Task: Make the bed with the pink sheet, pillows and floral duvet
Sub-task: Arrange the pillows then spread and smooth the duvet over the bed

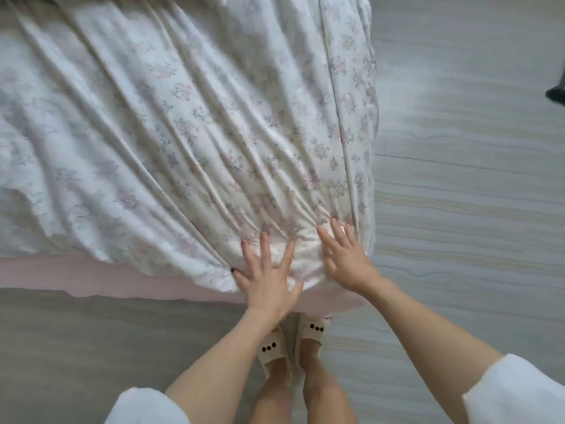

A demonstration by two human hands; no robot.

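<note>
The floral duvet (pixel 171 123) lies spread over the bed, white with faint pink flowers, creased in long folds that run toward its near right corner. My left hand (pixel 267 275) presses flat on that corner with fingers spread. Just to the right, my right hand (pixel 347 257) rests flat on the same corner, fingers straight. A strip of the pink sheet (pixel 91 275) shows along the bed's near edge below the duvet. No pillows are in view.
Grey wood-look floor (pixel 470 209) runs along the right of the bed and in front of it. My feet in cream slippers (pixel 293 344) stand at the bed's corner. A dark object (pixel 557 93) sits at the right edge.
</note>
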